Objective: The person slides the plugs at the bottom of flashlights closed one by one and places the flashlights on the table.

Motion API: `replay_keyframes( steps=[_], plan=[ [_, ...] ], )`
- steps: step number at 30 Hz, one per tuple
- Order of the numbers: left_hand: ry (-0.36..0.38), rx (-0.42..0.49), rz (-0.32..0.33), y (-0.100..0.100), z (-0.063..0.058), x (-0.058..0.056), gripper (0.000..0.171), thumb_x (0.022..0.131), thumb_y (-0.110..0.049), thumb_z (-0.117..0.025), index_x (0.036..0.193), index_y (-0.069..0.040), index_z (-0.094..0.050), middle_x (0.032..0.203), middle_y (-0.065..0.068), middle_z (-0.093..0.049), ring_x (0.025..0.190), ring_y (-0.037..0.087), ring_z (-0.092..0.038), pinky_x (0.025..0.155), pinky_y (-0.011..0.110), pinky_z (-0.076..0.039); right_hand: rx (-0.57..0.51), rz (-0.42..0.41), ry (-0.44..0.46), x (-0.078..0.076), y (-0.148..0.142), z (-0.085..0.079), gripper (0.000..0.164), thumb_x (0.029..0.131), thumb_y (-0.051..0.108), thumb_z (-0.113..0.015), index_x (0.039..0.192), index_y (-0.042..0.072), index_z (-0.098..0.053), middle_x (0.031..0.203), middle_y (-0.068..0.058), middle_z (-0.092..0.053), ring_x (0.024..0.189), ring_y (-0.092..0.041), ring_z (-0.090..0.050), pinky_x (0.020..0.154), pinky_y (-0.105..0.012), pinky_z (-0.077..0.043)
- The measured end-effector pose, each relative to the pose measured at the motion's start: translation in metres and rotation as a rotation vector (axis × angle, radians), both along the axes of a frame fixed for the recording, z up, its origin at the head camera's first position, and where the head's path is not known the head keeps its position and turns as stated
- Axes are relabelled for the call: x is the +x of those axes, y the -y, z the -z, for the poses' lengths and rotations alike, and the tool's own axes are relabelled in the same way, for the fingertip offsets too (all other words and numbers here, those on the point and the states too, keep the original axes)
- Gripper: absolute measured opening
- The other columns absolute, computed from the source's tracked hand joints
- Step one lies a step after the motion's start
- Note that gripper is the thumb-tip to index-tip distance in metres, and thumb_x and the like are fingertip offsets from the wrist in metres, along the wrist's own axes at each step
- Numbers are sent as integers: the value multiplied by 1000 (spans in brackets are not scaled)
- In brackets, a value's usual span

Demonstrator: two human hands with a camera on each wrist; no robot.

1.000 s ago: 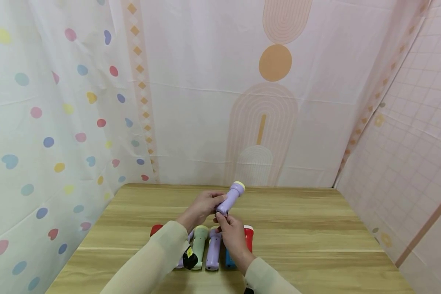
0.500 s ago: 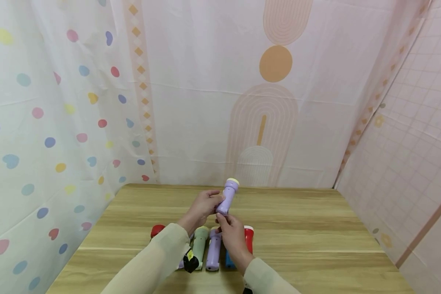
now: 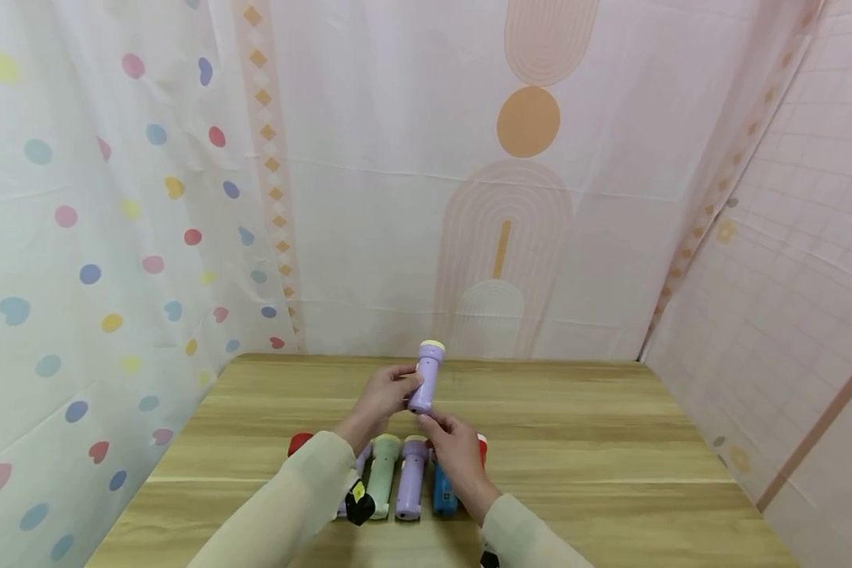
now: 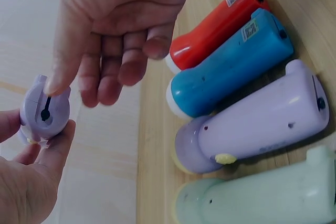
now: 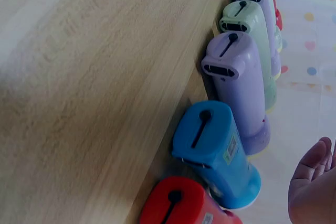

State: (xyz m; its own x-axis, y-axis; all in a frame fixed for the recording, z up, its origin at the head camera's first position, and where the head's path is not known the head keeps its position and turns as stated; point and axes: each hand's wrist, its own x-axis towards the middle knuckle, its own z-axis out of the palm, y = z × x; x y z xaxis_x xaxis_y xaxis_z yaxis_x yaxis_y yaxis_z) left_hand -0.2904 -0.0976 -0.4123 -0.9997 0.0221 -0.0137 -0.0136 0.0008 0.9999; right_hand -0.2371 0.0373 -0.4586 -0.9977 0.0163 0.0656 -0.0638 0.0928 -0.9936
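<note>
In the head view, my left hand [image 3: 383,398] grips a lilac flashlight [image 3: 427,377] above the table, its pale yellow lens end upward and leaning slightly right. Seen from the left wrist, the butt of this flashlight [image 4: 47,111] shows a dark keyhole-shaped slot. The thumb of my right hand [image 3: 461,454] is right at that slot; the other fingers [image 4: 131,69] are loosely bent with nothing between them. Below the hands a row of flashlights lies on the table, among them a green one [image 3: 383,477], a lilac one [image 3: 411,481] and a blue one [image 3: 443,493].
Red flashlights lie at both ends of the row, one at the left [image 3: 300,442] and one at the right [image 4: 218,27], partly behind my forearms in the head view. The wooden table [image 3: 596,442] ends at a hanging patterned cloth [image 3: 369,237].
The held lilac flashlight has swung leftward and stands more upright. My left hand has shifted slightly left with it. My right fingers have loosened from near its butt.
</note>
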Motion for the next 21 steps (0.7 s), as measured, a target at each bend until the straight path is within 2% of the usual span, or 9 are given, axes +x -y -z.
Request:
replay_keyframes(
  steps=[3,7,10,16,21],
  plan=[
    [-3,-3,-7,3,-2,-1,35,98,-5,-58,129,11,-56,115,25,-62,90,24,-64,81,39,-56,42,-6,-14,-2,-4,0,34,93,33,-70,110,3,-73,92,-7,-71,78,-22,-64,69,-39,-55],
    [-10,-16,-9,7,-3,-4,36,98,-5,-59,129,12,-55,111,24,-63,87,23,-64,79,37,-56,222,-3,-73,-4,-14,0,31,94,31,-69,110,5,-73,95,-4,-71,83,-19,-63,69,-33,-53],
    [-14,-27,-15,12,-2,-6,36,97,-5,-59,129,12,-55,110,23,-64,86,22,-64,77,35,-56,413,-28,-153,-4,-22,2,29,94,27,-69,112,4,-73,102,-7,-71,88,-20,-64,73,-37,-54],
    [-16,-43,-9,32,-2,-4,38,97,-4,-58,131,13,-52,112,24,-62,86,21,-64,76,34,-55,891,-67,-319,3,-36,11,37,92,29,-72,120,4,-69,118,-17,-64,111,-36,-59,87,-53,-50],
    [-22,-102,-6,65,-1,3,43,98,-5,-57,135,15,-47,116,29,-59,89,23,-64,78,36,-55,1136,-100,-378,10,-41,19,40,92,36,-70,122,10,-68,120,-17,-61,110,-36,-56,82,-52,-51]
  ],
)
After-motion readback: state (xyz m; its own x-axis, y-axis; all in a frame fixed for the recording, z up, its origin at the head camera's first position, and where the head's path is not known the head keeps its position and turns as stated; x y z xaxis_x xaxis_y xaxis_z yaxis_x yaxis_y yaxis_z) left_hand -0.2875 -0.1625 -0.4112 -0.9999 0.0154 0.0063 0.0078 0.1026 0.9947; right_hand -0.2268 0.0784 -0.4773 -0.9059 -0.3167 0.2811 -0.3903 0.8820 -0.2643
